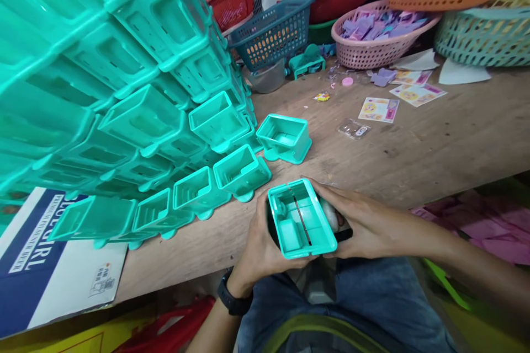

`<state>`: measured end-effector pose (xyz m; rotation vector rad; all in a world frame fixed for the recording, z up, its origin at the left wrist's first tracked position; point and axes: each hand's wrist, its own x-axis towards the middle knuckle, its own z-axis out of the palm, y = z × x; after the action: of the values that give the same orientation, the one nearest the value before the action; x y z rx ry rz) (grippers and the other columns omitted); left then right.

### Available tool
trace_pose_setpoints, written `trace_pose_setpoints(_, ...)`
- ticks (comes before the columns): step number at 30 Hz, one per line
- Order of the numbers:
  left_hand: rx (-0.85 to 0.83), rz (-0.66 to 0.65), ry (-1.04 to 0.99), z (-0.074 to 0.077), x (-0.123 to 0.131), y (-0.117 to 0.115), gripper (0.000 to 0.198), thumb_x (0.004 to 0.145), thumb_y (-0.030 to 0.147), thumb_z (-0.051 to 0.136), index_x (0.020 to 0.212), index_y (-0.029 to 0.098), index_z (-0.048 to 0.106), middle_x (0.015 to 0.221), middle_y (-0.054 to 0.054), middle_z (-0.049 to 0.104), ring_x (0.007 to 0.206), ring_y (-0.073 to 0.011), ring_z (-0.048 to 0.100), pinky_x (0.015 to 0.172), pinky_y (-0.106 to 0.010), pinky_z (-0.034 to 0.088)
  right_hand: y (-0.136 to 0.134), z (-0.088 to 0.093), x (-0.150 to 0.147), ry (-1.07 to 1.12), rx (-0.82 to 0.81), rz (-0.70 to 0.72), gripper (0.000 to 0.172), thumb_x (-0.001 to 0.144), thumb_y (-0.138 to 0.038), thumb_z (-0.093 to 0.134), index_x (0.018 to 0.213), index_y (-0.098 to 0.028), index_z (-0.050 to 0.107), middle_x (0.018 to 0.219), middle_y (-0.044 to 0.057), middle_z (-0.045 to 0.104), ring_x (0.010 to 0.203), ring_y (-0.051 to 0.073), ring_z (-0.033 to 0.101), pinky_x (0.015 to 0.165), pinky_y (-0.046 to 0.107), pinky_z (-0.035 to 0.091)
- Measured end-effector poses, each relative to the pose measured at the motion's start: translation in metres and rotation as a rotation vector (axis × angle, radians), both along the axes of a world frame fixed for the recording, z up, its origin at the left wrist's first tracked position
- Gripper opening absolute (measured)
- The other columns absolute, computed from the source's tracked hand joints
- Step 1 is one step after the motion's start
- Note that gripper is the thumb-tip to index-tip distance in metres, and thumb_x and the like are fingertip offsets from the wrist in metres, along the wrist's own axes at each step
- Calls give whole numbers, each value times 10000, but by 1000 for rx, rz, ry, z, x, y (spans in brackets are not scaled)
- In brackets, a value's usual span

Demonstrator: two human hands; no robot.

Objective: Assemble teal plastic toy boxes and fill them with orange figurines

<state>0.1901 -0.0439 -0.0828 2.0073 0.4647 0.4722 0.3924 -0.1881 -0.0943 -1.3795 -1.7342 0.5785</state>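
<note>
From where I stand, at the bottom centre, the left hand (263, 240) and right hand (360, 218) are clamped on opposite sides of a turquoise box (318, 209), held open end up above the table's edge. A dark slit runs down its inside; I'd judge it a seam, best squeezed evenly from both sides, with fingertips clear of the rim and the halves kept level. Just beyond, left of centre, a row of similar boxes (242, 171) lines the wooden table (418, 154); a tall stack (169, 16) fills the upper left, and baskets (368, 52) crowd the upper right.
</note>
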Motion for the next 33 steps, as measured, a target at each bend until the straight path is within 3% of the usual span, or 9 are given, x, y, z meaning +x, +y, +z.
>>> trace_pose_setpoints(7,-30,-12,30,2,-2,2,1112,546,435,984,1472,246,399,1386,-107,594,1251,-367,626,1073,-516,537,-1,0,-2,-2,-86,-21,1278,811,-390,856,1692,-319,-68,1724,143,303,1481,371,477,1182,510,478)
trace_pose_setpoints(14,-105,-40,13,2,-7,1,1092,643,573,935,1524,270,364,1460,-107,567,1329,-383,587,1119,-538,516,-9,-3,-8,10,-151,-116,1193,830,-431,824,1699,-312,15,1723,116,316,1526,344,416,1222,487,447)
trace_pose_setpoints(18,-97,-37,8,5,-4,3,1048,655,596,924,1500,267,399,1418,-105,603,1279,-384,626,1094,-547,540,-10,-2,-11,9,-225,-124,1193,815,-409,823,1702,-265,39,1713,136,330,1546,352,377,1237,490,429)
trace_pose_setpoints(24,-146,4,57,5,-2,3,1100,571,636,944,1475,260,443,1375,-108,622,1232,-411,647,1089,-593,545,-11,-2,-13,34,-158,-133,1147,812,-394,812,1692,-281,85,1695,158,362,1506,369,439,1202,481,463)
trace_pose_setpoints(33,-73,-38,42,7,-6,3,1049,665,556,922,1514,289,366,1449,-106,577,1313,-390,612,1112,-545,543,-14,-5,-17,3,-179,-164,1168,814,-387,813,1690,-302,45,1705,121,350,1519,315,430,1204,436,450)
